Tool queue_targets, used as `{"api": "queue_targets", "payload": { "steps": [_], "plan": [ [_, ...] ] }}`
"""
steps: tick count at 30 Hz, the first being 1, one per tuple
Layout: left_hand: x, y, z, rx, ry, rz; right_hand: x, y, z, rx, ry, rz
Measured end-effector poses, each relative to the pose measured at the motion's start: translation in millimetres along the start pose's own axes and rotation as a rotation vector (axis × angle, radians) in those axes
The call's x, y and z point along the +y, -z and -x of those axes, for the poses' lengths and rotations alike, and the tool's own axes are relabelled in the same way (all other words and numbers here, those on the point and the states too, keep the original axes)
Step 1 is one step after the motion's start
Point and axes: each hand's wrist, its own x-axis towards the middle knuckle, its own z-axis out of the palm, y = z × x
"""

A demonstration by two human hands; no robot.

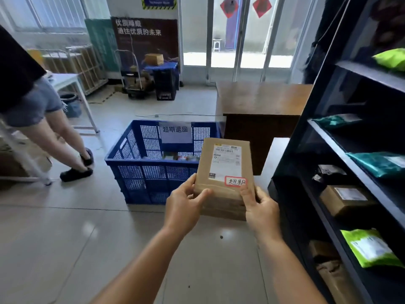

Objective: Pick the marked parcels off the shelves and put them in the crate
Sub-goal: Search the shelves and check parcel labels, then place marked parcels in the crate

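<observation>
I hold a brown cardboard parcel (223,172) with both hands, at the near right corner of the blue crate (151,172). It carries a white shipping label and a small red-bordered sticker with handwriting at its lower right. My left hand (186,207) grips its lower left edge, thumb on top. My right hand (260,211) grips the lower right edge, thumb just below the sticker. The crate stands on the floor, has a paper sign on its far wall, and holds a few small items at the bottom.
Dark shelves (355,163) on the right hold green, teal and brown parcels. A brown wooden desk (260,102) stands behind the crate. Another person's legs (65,137) are at the left beside a white table (72,84). A trolley and black crate stand at the back wall.
</observation>
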Motion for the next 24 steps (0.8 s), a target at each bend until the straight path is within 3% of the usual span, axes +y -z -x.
{"api": "queue_targets", "payload": {
  "steps": [13, 24],
  "plan": [
    [-22, 34, -147, 0.109, 0.075, 0.038, -7, -101, -139, -0.158, -0.046, 0.011],
    [-25, 91, -308, 0.033, 0.057, -0.026, -33, -211, -254, -0.158, -0.092, -0.052]
  ]
}}
